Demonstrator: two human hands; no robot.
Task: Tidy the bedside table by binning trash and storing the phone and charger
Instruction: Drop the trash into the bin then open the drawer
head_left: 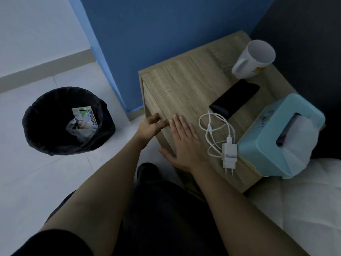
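Observation:
A black phone lies face up on the wooden bedside table. A white charger with a looped white cable lies in front of the phone. My right hand rests flat and open on the table's front corner, left of the cable. My left hand is at the table's front edge with its fingers curled; what they grip is hidden. A black-lined bin on the floor at left holds a scissors package and crumpled wrappers.
A white mug stands at the table's back right. A light blue tissue box sits at the right edge, beside a white bed. A blue wall panel is behind the table. My dark-clad legs are below.

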